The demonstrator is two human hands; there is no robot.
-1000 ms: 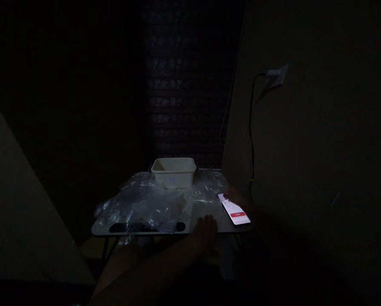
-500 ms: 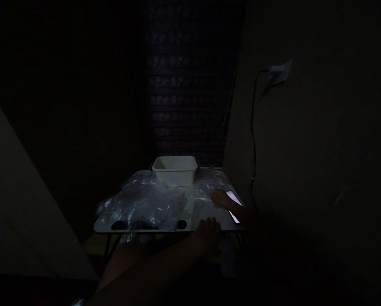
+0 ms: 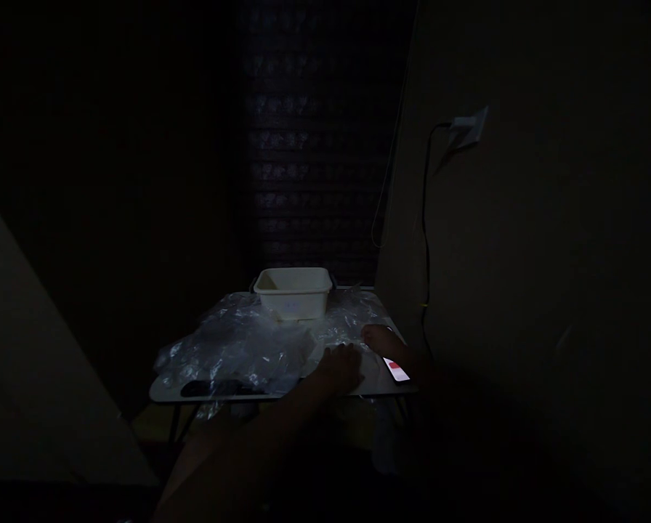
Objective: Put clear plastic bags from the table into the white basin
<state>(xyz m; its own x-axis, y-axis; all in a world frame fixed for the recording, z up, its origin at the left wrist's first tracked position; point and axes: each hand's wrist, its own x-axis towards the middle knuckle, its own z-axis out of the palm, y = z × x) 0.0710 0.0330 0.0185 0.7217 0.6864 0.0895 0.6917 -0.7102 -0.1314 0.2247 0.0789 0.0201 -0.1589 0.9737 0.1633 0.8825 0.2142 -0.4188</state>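
The scene is very dark. My left hand (image 3: 341, 369) lies over a flat, pale plastic bag (image 3: 370, 370) near the table's front edge, its fingers extended and slightly apart. At the far right corner of that bag is my right hand (image 3: 377, 338), with its fingers curled closed; what they hold, if anything, is hidden. A phone (image 3: 399, 372) with a lit screen lies under my right forearm, which covers part of it. To the left, a heap of crumpled clear plastic bags (image 3: 238, 349) spreads over the table.
A white plastic tub (image 3: 296, 301) stands at the back of the small white table (image 3: 165, 390). Dark slots line the table's front edge. On the right wall, a black cable (image 3: 426, 218) hangs from a plug at the socket (image 3: 470, 129). A dark blind (image 3: 304, 167) hangs behind.
My left hand has moved forward from the table's front edge onto the bag, and its fingers have straightened. My right hand stays near its place. The phone's screen now shows a red patch.
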